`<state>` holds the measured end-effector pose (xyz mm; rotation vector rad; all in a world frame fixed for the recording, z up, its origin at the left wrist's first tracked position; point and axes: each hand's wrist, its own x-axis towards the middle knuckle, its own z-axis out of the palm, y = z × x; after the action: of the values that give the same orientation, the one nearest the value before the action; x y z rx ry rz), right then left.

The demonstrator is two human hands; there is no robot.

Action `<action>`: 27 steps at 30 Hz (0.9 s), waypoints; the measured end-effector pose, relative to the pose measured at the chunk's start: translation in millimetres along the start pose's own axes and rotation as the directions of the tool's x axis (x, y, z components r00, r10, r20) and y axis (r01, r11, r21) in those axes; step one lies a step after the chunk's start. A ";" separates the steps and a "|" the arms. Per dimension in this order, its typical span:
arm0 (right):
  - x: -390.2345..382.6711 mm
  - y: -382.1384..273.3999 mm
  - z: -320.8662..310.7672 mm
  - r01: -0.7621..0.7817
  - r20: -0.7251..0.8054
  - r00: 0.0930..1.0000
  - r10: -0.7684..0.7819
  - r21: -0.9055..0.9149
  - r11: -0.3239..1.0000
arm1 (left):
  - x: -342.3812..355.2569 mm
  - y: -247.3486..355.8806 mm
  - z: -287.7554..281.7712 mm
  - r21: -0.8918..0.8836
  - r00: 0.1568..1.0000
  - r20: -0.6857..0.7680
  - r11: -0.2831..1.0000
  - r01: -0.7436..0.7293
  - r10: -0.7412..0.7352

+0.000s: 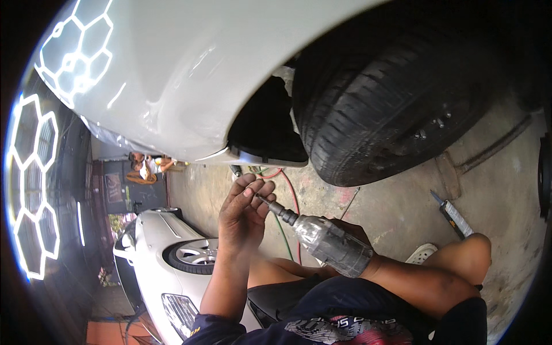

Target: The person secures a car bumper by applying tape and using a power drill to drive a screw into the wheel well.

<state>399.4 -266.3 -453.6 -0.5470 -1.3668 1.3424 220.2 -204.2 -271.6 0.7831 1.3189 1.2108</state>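
Note:
My right hand (352, 231) is wrapped round a grey and black power driver (328, 241), its nose pointing up and to the left. A slim dark bit (264, 200) sticks out of that nose. At the bit's tip, my left hand (244, 214) has its thumb and curled fingers drawn together. Whatever is between those fingertips is too small to make out. Just beyond both hands are a white car's body panel (172, 86) and a dark tire (368, 109) in its wheel arch.
On the concrete floor lie a red hose (294, 201), a green hose (282, 233), a thin rod (349, 202) and a sealant tube (453, 217). A long-handled tool (494, 144) rests beside the tire. Another white car (167, 230) stands at left; a person (152, 167) sits farther back.

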 end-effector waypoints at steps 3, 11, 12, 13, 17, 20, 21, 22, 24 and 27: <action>-6.3 -1.2 5.2 -0.253 0.083 0.967 0.240 0.298 0.920 | -4.8 -4.6 -7.3 -0.035 0.998 0.027 0.998 0.054 -0.053; -18.9 41.6 3.3 -0.193 0.105 0.973 0.208 -0.137 0.972 | 35.1 -73.1 -137.7 0.080 0.981 -0.050 0.978 0.192 -0.188; -21.0 51.4 3.7 -0.115 0.078 0.987 0.139 -0.259 0.959 | 40.9 -87.9 -156.8 0.076 0.967 -0.084 0.966 0.247 -0.241; -23.6 61.8 4.0 -0.046 0.048 0.996 0.069 -0.374 0.926 | 47.2 -102.0 -170.3 0.066 0.952 -0.135 0.956 0.285 -0.274; -50.2 92.7 -11.9 -0.103 0.248 0.917 0.313 -0.610 0.785 | 84.6 -178.2 -213.1 0.012 0.893 -0.267 0.925 0.380 -0.363; -96.3 128.4 -13.9 -0.252 0.175 0.838 0.517 -0.717 0.650 | 112.9 -227.1 -237.2 -0.141 0.862 -0.286 0.908 0.394 -0.419; -99.8 135.5 -15.9 -0.208 0.224 0.804 0.551 -0.762 0.614 | 123.0 -237.6 -245.3 -0.210 0.865 -0.276 0.905 0.370 -0.418; -104.0 142.0 -17.4 -0.159 0.272 0.763 0.586 -0.800 0.578 | 131.4 -248.5 -253.0 -0.289 0.873 -0.258 0.895 0.339 -0.414; -121.9 160.2 -17.4 -0.088 0.308 0.688 0.657 -0.863 0.497 | 150.1 -259.7 -250.6 -0.431 0.894 -0.198 0.855 0.290 -0.403; -151.2 188.8 -18.2 0.007 0.347 0.614 0.709 -0.901 0.434 | 175.3 -268.8 -244.1 -0.611 0.921 -0.132 0.762 0.215 -0.365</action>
<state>395.5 -344.1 -683.3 -1.1539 -2.7736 1.1809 11.8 -155.6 -613.4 -0.0304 1.1031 1.3799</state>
